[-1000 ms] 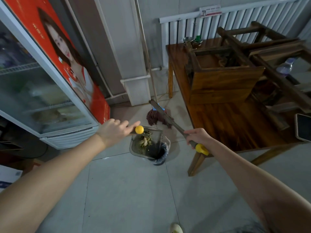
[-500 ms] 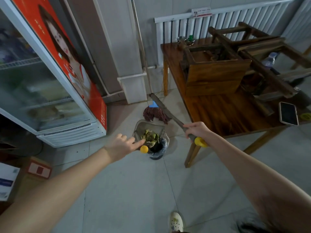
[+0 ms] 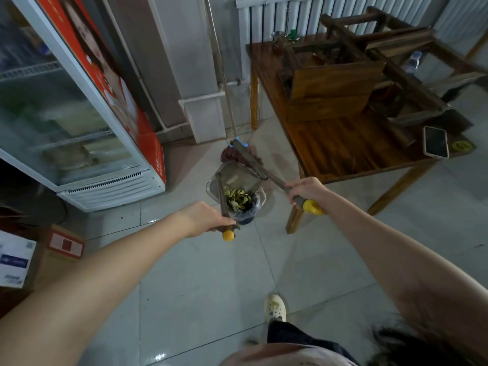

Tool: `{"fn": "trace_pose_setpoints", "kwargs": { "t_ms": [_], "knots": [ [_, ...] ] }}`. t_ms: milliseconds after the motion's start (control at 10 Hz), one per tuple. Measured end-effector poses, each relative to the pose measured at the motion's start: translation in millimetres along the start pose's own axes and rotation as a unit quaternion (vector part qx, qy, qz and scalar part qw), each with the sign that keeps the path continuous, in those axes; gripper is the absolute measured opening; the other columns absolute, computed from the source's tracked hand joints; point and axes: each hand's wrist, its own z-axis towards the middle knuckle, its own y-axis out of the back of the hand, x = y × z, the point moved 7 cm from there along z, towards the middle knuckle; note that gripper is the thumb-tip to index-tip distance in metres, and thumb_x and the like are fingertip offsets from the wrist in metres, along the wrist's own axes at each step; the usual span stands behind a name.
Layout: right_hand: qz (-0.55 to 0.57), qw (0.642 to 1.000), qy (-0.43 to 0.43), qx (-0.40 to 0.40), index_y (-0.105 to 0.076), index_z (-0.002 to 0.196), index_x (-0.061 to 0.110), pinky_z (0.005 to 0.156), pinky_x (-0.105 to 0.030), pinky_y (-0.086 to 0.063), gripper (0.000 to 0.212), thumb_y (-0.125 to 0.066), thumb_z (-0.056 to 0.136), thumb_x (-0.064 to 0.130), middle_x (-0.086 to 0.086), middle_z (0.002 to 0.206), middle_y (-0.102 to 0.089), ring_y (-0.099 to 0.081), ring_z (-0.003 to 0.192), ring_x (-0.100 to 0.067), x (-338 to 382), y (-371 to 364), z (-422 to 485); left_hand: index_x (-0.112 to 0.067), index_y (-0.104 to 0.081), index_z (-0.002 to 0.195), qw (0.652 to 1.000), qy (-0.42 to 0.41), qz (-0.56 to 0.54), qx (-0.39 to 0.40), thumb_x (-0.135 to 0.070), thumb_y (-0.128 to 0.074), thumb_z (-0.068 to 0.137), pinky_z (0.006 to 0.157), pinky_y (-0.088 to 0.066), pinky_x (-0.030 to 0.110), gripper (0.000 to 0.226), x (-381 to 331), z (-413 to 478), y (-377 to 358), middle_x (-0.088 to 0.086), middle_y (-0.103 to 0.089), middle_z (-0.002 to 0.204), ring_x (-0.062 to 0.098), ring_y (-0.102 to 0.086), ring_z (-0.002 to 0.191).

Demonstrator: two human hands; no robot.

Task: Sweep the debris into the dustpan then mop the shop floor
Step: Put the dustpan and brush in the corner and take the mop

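Dustpan [image 3: 235, 180] tipped further over bin [image 3: 248, 216] (table leg [image 3: 294, 220] close); floor [image 3: 211, 286] open.

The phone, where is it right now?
The phone lies face-up on the wooden table's near right corner, beside a yellow sticker.

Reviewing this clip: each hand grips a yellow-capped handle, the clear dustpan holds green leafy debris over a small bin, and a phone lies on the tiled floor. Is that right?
Not quite. The head view shows the dark phone lying on the brown wooden table, not the floor. The rest holds: the left hand and right hand each grip a yellow-capped handle, and the clear dustpan holds green leafy debris over the small bin.
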Motion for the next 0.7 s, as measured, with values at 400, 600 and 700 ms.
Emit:
{"fn": "trace_pose_setpoints", "kwargs": {
  "t_ms": [400, 600, 700],
  "knots": [
    [0.029, 0.999, 0.019, -0.023, -0.065, 0.119, 0.004, 0.040, -0.019, -0.048, 0.048, -0.062, 0.074, -0.012, -0.010, 0.073, -0.060, -0.052, 0.050, -0.018, -41, -11, -48, -0.029, -0.059, 0.114, 0.964, 0.130, -0.221, 0.062, -0.051, -0.051, 0.089, 0.040, -0.035, 0.021, 0.034, -38, -16, -12, -0.006, -0.053, 0.071, 0.013, -0.054, 0.066],
    [0.042, 0.998, 0.024, -0.036, -0.064, 0.121, 0.006, 0.041, -0.017, -0.048, 0.048, -0.060, 0.076, -0.010, -0.008, 0.076, -0.061, -0.051, 0.050, -0.016, -47, -4, -62, -0.021, -0.064, 0.076, 0.945, 0.180, -0.267, 0.056, -0.058, -0.070, 0.067, 0.052, -0.043, 0.018, 0.039, -38, -14, -20, -0.004, -0.060, 0.073, 0.014, -0.057, 0.070],
    [0.036, 0.998, 0.025, -0.047, -0.065, 0.122, 0.008, 0.042, -0.018, -0.048, 0.049, -0.061, 0.076, -0.009, -0.008, 0.082, -0.063, -0.053, 0.051, -0.016, -50, 0, -69, -0.020, -0.061, 0.076, 0.953, 0.170, -0.242, 0.063, -0.055, -0.071, 0.068, 0.049, -0.042, 0.016, 0.037, -44, -15, -14, -0.004, -0.055, 0.071, 0.018, -0.057, 0.077]
  ]
}}
